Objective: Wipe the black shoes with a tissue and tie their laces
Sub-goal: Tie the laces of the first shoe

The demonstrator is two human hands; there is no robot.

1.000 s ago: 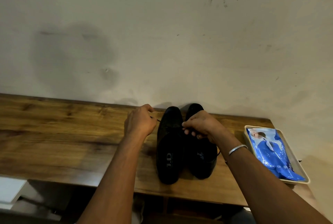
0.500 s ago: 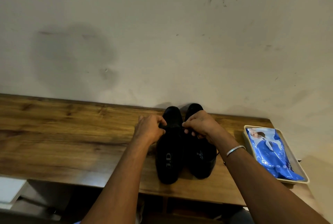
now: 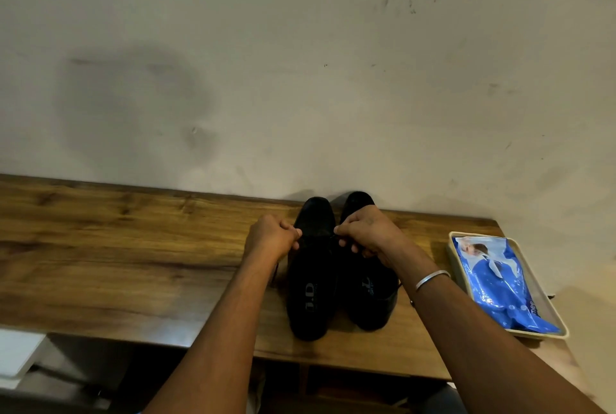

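Note:
Two black shoes stand side by side on the wooden table point(image 3: 116, 263), toes toward the wall: the left shoe point(image 3: 311, 283) and the right shoe point(image 3: 371, 300). My left hand point(image 3: 271, 237) is closed at the left edge of the left shoe's lacing, pinching its thin black lace. My right hand point(image 3: 368, 230) is closed over the lacing area between the shoes, pinching the other lace end. The lace itself is barely visible against the black leather. A silver bangle sits on my right wrist.
A cream tray point(image 3: 551, 320) holding a blue tissue pack point(image 3: 498, 280) lies at the table's right end. The wall rises right behind the shoes. A white object point(image 3: 16, 352) sits below the table's front edge at the left.
My left hand has moved right, from out beside the left shoe with the lace stretched to right against its lacing. My right hand has stayed in place.

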